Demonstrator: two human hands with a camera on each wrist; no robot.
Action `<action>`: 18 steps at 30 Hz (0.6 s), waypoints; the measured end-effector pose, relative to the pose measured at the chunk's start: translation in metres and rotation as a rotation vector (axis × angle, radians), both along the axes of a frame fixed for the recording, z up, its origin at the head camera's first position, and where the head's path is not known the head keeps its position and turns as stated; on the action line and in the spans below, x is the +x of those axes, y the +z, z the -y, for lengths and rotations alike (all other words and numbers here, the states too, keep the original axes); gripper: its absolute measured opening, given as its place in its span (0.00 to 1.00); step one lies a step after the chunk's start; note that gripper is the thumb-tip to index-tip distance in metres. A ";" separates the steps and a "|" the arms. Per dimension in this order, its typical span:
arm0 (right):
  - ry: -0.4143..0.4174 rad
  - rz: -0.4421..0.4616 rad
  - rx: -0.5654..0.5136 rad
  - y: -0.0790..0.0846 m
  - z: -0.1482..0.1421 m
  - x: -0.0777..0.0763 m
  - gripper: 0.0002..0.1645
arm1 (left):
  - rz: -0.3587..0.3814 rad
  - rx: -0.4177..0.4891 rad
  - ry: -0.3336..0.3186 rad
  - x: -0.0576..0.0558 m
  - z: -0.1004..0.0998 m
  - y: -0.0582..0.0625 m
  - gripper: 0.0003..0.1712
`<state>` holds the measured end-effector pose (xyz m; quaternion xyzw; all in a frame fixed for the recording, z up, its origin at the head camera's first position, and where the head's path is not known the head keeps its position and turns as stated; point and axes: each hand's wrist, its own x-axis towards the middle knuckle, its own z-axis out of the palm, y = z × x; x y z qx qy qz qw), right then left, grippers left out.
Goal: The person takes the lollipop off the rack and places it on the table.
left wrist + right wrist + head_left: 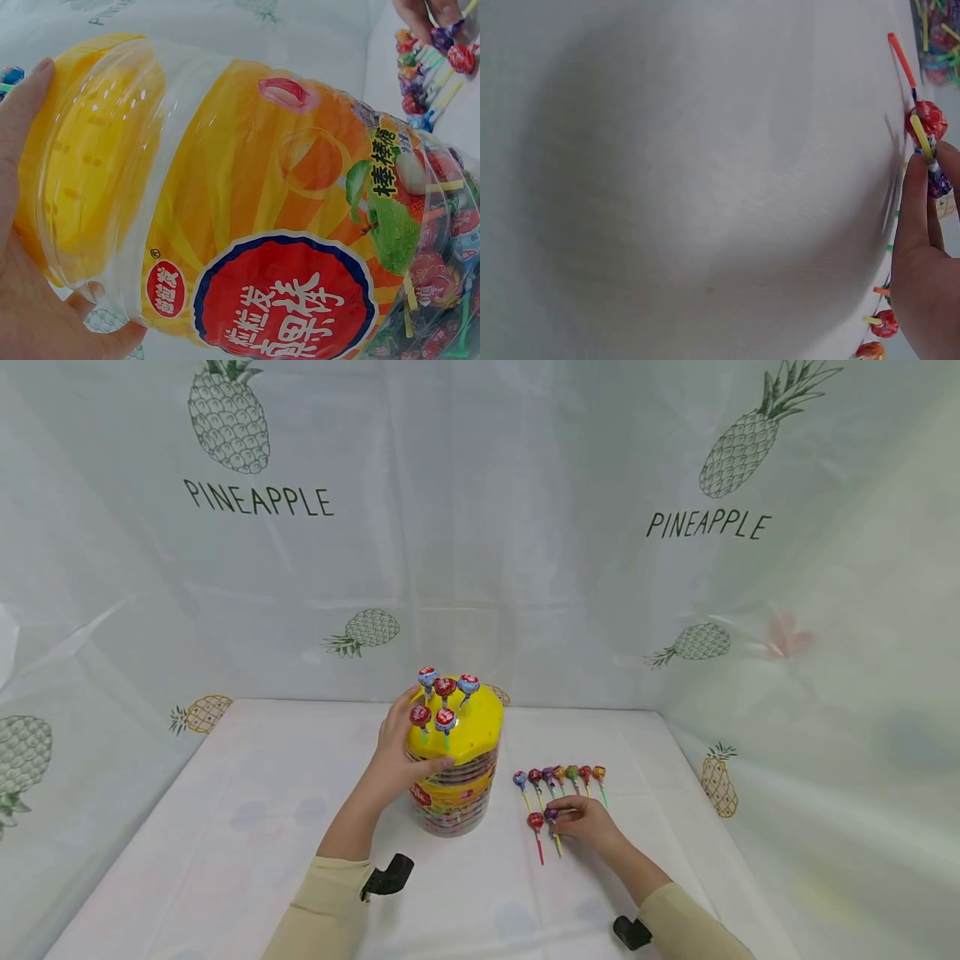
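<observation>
A clear plastic jar (456, 814) with a yellow and orange label stands on the table, lollipops visible through its lower wall. Several lollipops (445, 687) stand upright in its yellow lid (482, 727). My left hand (396, 752) grips the jar around the lid and neck, thumb at the front. To the jar's right, my right hand (587, 821) pinches a purple-wrapped lollipop (938, 182) with a yellow stick between thumb and fingers. Just left of it is a red lollipop (536, 821) with a red stick. Whether the pinched lollipop touches the table I cannot tell.
Beyond the right hand, a row of several lollipops (573, 772) lies on the table, heads pointing away. A white cloth covers the table (247, 877). Behind and beside it hangs a pale curtain (480, 527) printed with pineapples.
</observation>
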<state>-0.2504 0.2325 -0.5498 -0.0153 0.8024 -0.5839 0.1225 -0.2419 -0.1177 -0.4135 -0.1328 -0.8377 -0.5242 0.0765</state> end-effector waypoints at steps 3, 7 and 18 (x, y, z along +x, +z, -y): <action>-0.017 0.018 0.037 -0.004 0.002 -0.001 0.18 | -0.002 -0.001 -0.004 0.000 0.000 0.000 0.62; -0.032 0.019 0.062 -0.006 0.003 -0.001 0.17 | -0.008 -0.005 -0.010 0.000 0.000 0.000 0.62; -0.011 -0.037 0.189 -0.004 0.011 -0.003 0.18 | -0.007 -0.007 -0.005 0.000 0.000 0.000 0.62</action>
